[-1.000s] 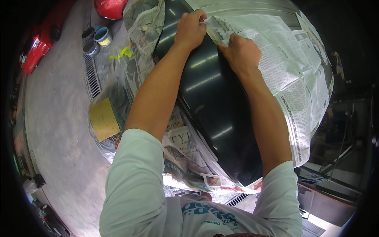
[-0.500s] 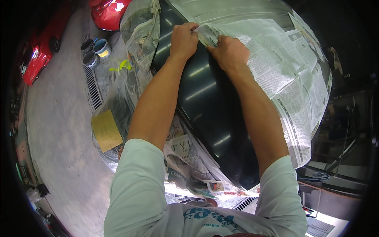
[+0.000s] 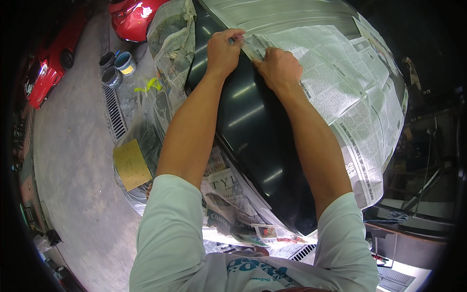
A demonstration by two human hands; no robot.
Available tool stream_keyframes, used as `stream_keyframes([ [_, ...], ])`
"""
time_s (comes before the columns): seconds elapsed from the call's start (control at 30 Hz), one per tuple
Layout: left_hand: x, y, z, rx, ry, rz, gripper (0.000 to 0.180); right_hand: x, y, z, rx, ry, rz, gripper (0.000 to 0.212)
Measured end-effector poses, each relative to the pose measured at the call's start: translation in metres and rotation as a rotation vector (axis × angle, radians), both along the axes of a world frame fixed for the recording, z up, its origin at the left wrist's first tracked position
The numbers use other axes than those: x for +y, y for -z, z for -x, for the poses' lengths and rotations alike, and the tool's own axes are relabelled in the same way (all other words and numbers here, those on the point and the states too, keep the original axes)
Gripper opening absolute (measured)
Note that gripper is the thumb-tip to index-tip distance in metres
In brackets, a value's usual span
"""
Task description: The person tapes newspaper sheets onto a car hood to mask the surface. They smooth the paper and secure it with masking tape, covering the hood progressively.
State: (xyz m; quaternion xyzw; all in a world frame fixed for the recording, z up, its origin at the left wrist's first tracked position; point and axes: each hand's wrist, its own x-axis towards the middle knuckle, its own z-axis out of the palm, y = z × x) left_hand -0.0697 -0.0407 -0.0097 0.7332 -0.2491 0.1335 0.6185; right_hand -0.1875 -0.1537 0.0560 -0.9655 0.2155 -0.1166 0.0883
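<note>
A glossy black car panel [image 3: 265, 146] curves through the middle of the view. Along its right edge lies a large newspaper sheet [image 3: 331, 78], spread over a pale greenish surface [image 3: 272, 12]. My left hand [image 3: 224, 52] pinches at the sheet's far left corner, fingertips close together. A little to the right, my right hand [image 3: 279, 69] is closed at the sheet's left edge, its thumb and fingertips against the margin by the black panel. What exactly lies between the fingertips is partly hidden.
More newspaper [image 3: 226, 187] and clear plastic film [image 3: 146, 117] cover the area left of the panel, with a yellow-brown square sheet [image 3: 131, 164] on the film. Several paint buckets [image 3: 125, 63] stand on the floor by a drain grate [image 3: 114, 112]. Red car parts [image 3: 134, 19] and a red car [image 3: 48, 68] are farther off.
Both hands have shifted slightly left along the sheet's edge. The left fingers reach out straighter at the corner. The newspaper has barely moved.
</note>
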Motion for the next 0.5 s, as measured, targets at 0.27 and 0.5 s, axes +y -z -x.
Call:
stream_keyframes([
  [0.27, -0.002, 0.004, -0.002, -0.046, -0.056, -0.085, 0.030, 0.007, -0.005, -0.013, -0.005, 0.045, -0.025, 0.043],
  [0.5, -0.004, 0.005, -0.001, -0.058, -0.135, -0.180, 0.032, 0.013, -0.008, -0.020, 0.042, 0.042, -0.037, 0.039],
])
